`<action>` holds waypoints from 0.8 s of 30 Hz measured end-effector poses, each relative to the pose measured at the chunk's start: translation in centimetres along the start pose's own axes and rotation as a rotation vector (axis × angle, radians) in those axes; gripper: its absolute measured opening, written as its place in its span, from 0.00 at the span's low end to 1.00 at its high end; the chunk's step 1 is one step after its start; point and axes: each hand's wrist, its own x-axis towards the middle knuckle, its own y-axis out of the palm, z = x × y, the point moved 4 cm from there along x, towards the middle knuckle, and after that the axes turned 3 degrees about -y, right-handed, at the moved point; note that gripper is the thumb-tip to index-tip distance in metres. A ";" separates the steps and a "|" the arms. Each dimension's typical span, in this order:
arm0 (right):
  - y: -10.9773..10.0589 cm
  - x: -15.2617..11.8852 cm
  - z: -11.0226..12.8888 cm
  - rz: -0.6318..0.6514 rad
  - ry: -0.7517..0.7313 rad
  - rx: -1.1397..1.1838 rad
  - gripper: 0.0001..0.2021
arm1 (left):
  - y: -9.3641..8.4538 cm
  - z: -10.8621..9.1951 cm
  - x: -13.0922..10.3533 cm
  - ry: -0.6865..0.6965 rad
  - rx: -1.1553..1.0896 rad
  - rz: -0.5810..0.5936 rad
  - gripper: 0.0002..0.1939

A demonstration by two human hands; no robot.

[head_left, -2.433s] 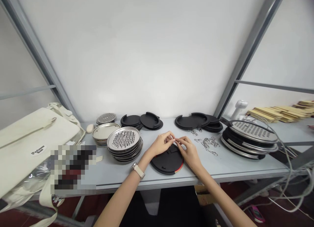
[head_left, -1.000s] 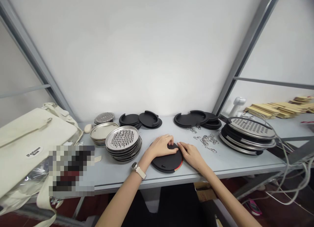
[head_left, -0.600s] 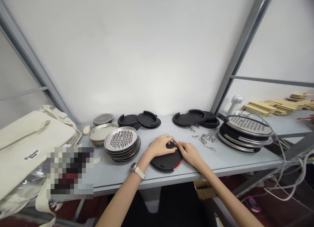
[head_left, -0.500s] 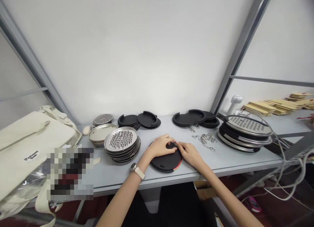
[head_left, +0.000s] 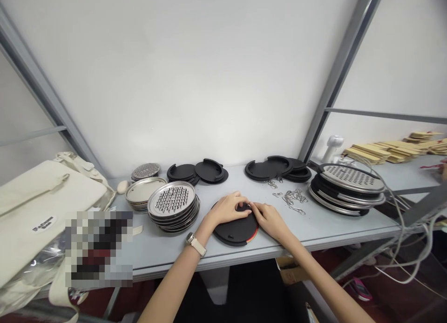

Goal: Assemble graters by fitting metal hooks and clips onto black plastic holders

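A round black disc [head_left: 235, 227] with a red and gold strip along its right edge lies near the table's front edge. My left hand [head_left: 230, 208] rests on the disc's upper part, its thumb and fingers curled round the rim. My right hand [head_left: 268, 217] pinches at the upper right rim, its fingertips beside those of my left. A tiny metal piece shows between the fingertips, too small to make out. Loose metal clips [head_left: 295, 196] lie to the right. On the left stands a stack of round metal graters [head_left: 172, 199].
Black holders [head_left: 211, 170] and more black holders [head_left: 268, 168] lie along the wall. Stacked graters with black parts [head_left: 351, 178] stand at the right. A cream bag [head_left: 45, 206] covers the left end. Wooden pieces [head_left: 387, 151] and white cables [head_left: 415, 267] are farther right.
The view has shifted very slightly. Both hands keep almost the same place on the black disc.
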 end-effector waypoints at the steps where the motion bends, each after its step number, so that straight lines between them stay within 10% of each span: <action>1: 0.0 0.0 0.0 -0.002 -0.001 -0.007 0.23 | 0.0 0.0 0.0 -0.001 -0.002 0.000 0.09; 24: 0.3 0.1 -0.1 -0.022 -0.027 -0.071 0.21 | 0.1 0.0 0.0 0.005 0.003 -0.001 0.10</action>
